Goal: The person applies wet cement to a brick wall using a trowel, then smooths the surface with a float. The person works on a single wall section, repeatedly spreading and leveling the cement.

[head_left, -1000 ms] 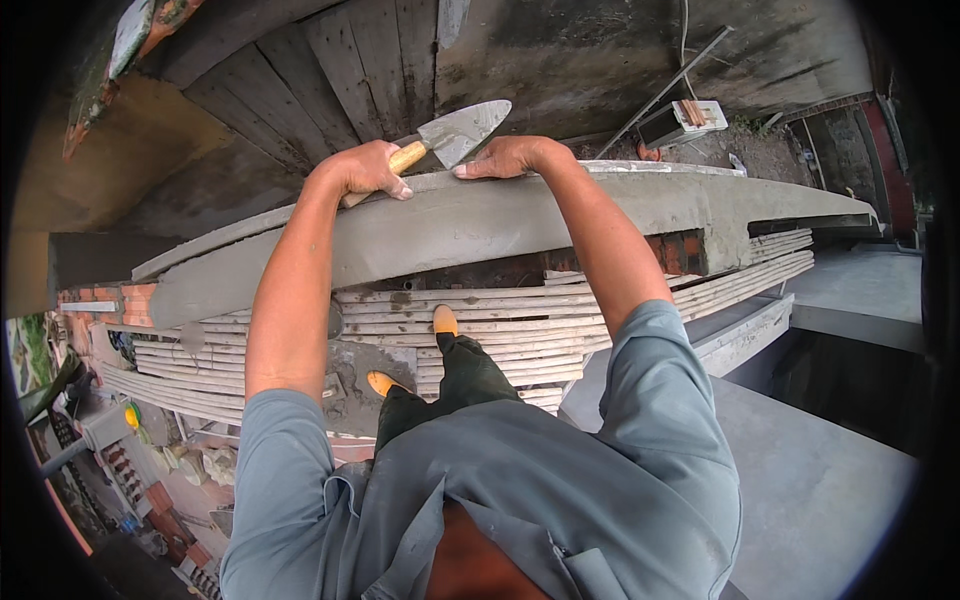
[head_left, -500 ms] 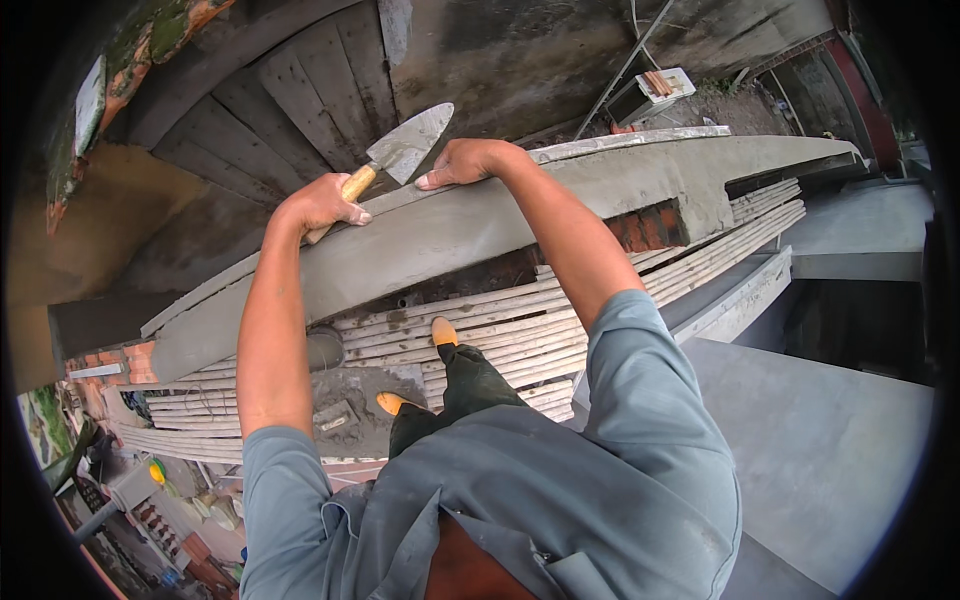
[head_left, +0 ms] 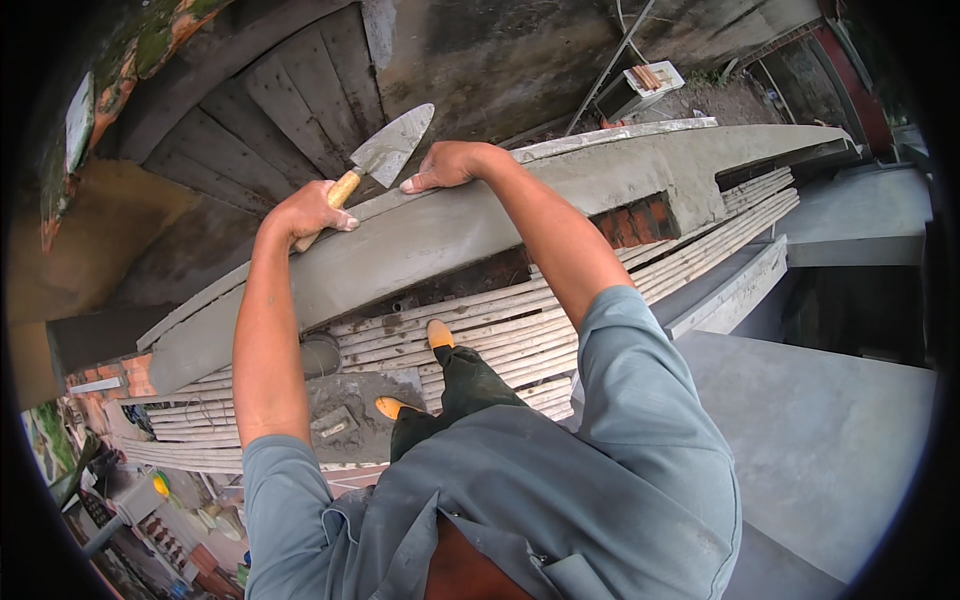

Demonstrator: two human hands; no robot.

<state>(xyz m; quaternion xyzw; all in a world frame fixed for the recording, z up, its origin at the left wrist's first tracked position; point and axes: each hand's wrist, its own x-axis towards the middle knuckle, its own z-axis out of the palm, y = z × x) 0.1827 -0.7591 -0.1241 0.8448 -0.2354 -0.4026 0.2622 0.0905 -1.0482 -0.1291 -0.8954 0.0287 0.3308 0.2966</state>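
My left hand (head_left: pixel 312 212) is closed on the wooden handle of a pointed steel trowel (head_left: pixel 388 144) and rests at the top edge of a long, grey rendered ledge (head_left: pixel 400 250). The blade, smeared with grey, points up and right beyond the edge. Just to the right, my right hand (head_left: pixel 444 164) grips the same edge, thumb on top, close to the blade but apart from it.
I stand on a platform of pale poles (head_left: pixel 500 318) with a patch of wet mortar (head_left: pixel 360 390) by my boots. Bare brick (head_left: pixel 632 224) shows under the ledge. A white box (head_left: pixel 640 85) and metal pole stand beyond. Right are grey concrete slabs (head_left: pixel 800 440); left, rubble.
The view has shifted and tilted, so the ledge, trowel and hands appear further left and more slanted. Both hands keep their hold.
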